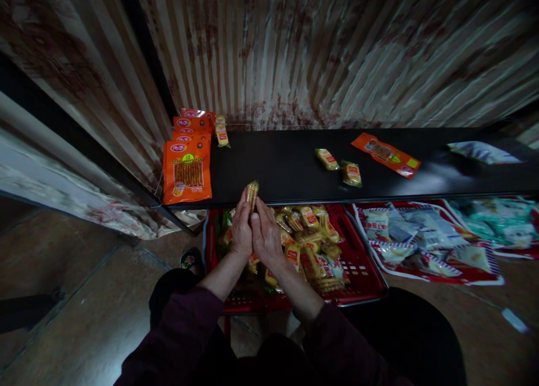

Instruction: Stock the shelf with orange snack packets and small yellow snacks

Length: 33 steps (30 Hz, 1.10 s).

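Both hands come together above the red basket (366, 274), close to the shelf's front edge. Between them, a small packaged snack (252, 193) in a clear yellowish wrapper stands on end, its top showing past the fingertips. My left hand (241, 229) presses it from the left and my right hand (266, 234) from the right, fingers closed against it. Beneath the hands, several similar yellow-wrapped snacks (310, 216) fill the basket. One more such snack (221, 131) leans by the orange packets (187, 173) at the shelf's left end.
On the black shelf (269, 161) lie two yellow snacks (339, 166), an orange packet (386, 155) and a white packet (484, 152). A basket of white-and-blue packets (416, 234) and one of green packets (497, 223) stand right. Black shelf posts (145, 49) and a patterned curtain (269, 55) bound the space.
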{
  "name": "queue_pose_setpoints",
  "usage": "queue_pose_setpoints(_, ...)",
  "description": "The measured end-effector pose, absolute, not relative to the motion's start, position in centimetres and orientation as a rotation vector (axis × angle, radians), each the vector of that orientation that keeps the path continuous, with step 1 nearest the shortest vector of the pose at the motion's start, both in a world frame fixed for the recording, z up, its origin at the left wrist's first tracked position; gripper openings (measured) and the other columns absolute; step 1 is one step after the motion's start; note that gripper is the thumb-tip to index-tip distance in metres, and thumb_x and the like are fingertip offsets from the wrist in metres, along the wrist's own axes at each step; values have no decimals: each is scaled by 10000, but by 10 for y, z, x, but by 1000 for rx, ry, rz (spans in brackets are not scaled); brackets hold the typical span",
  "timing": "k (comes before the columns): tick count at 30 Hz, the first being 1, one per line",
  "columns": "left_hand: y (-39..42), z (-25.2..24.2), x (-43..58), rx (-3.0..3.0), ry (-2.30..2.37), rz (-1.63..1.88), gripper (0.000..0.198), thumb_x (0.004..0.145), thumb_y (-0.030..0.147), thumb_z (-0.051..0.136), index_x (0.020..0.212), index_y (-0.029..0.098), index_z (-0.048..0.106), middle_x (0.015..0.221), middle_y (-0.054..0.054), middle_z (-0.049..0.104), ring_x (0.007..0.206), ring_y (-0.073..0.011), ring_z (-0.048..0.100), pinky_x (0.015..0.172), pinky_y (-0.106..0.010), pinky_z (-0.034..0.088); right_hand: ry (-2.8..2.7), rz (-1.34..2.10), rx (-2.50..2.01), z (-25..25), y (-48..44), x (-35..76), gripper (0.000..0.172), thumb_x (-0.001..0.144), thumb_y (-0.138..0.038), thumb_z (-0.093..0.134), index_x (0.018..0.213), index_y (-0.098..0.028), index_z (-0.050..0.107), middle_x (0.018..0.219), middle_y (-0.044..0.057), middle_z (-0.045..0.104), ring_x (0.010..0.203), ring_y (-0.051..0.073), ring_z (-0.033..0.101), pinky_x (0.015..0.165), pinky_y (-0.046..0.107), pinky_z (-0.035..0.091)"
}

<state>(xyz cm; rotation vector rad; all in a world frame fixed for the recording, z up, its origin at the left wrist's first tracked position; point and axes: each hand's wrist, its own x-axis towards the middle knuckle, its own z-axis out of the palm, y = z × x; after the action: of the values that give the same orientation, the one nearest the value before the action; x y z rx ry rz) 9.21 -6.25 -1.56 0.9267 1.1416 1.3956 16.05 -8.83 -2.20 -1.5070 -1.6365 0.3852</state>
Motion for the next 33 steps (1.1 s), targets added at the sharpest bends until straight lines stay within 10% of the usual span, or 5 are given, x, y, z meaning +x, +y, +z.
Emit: queue_pose_setpoints(33, -59, -27, 101, 661, 1212, 1534, 388, 723, 261, 630, 1095, 215, 532, 1116, -57, 592, 1023, -184, 571, 928, -298, 422, -1539, 478, -1532, -26, -79, 162, 539, 965, -458, 243, 1337, -159, 494, 1234, 140, 628, 1156, 245, 581, 992, 449, 460)
